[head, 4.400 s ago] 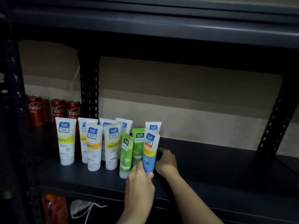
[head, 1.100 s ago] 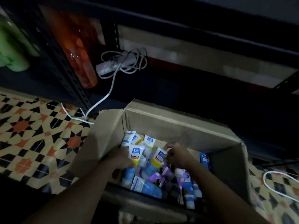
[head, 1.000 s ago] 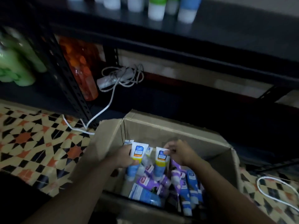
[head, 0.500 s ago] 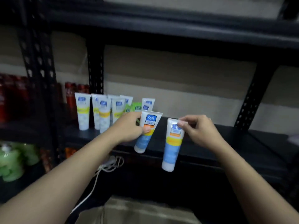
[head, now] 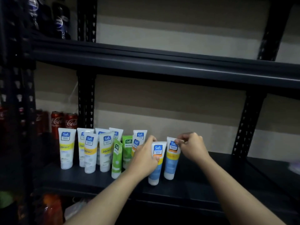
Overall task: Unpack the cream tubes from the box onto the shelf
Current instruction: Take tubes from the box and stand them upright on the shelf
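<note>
Left hand [head: 143, 161] grips one blue Safi tube [head: 156, 163] standing on the shelf [head: 211, 189]; right hand [head: 192, 147] pinches another's [head: 171, 160] top.

The left hand [head: 142, 158] hides most of an orange-banded tube [head: 136, 143] behind it, back-row tubes [head: 140, 134] show only their tops, their small print is blurred, and dark bottles [head: 60, 20] at far left are cut by the top edge.

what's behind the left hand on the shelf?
Behind the left hand, which grips a blue Safi tube: an orange-banded Safi tube and another Safi tube further back, tops only. The hand covers their lower parts and caps.
</note>
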{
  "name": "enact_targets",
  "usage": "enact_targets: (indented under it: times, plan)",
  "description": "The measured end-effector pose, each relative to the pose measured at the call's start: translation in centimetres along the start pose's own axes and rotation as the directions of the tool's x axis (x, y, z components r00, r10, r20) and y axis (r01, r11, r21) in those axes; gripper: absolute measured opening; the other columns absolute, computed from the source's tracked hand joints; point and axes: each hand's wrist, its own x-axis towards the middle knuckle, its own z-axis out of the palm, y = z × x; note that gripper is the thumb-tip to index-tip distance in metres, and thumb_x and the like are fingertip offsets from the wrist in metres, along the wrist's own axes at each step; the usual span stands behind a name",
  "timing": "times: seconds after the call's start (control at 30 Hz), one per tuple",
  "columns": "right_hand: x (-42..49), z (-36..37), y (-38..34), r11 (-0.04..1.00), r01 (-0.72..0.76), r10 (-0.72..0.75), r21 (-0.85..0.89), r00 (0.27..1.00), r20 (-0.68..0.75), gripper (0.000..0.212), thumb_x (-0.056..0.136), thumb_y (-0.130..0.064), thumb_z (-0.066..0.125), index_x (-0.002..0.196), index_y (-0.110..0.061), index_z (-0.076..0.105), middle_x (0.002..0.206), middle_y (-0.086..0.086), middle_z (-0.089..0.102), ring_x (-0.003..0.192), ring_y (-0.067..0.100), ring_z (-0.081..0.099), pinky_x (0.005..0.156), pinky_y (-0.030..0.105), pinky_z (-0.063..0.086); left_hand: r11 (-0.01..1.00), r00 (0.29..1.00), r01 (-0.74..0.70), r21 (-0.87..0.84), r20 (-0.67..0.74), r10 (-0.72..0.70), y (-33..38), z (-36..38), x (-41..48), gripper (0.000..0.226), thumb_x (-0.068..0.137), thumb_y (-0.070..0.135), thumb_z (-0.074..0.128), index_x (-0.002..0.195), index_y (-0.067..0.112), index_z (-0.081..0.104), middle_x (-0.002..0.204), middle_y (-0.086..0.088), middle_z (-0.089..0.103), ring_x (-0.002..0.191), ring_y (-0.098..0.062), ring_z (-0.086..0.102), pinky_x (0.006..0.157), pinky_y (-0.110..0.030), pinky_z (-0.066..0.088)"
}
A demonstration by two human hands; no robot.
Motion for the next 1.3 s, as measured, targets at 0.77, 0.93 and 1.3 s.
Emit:
enact_targets:
  times: [0.77,0.93,1.3]
  plan:
    - [3.2,5.5,-1.1,0.977,-0.092,0.083,0.191,0.995,0.051,0.013,0.087,-0.031,0.067,0.094,-0.026,0.076,0.093,-0.007,0.073,0.090,0.015,0.066,0.077,0.023,0.048,0.668,0.978,-0.204,0.716,0.114,0.176,2.4,-3.4,6.1,0.026,0.087,0.022,0.064,0.113,0.023,0.067,0.114,-0.008,0.063,0.104,-0.029,0.062,0.078,-0.033,0.046]
    - [3.8,6.0,-1.5,0.976,-0.101,0.091,0.193,0.994,0.058,0.014,0.088,-0.030,0.067,0.097,-0.025,0.076,0.099,-0.004,0.073,0.095,0.018,0.065,0.085,0.031,0.052,0.748,0.978,-0.203,0.632,0.162,0.128,1.7,-4.2,7.4,0.032,0.083,0.030,0.070,0.114,0.024,0.066,0.122,-0.008,0.057,0.113,-0.027,0.056,0.095,-0.032,0.045]
    - [5.1,7.5,-1.4,0.981,-0.067,0.067,0.183,0.998,0.010,0.017,0.087,-0.032,0.067,0.100,-0.026,0.076,0.099,-0.005,0.074,0.094,0.015,0.066,0.079,0.025,0.049,0.808,0.983,-0.125,0.575,0.184,0.022,1.1,-4.5,9.6,0.029,0.077,0.035,0.077,0.106,0.033,0.073,0.121,-0.003,0.064,0.108,-0.025,0.061,0.088,-0.029,0.048]
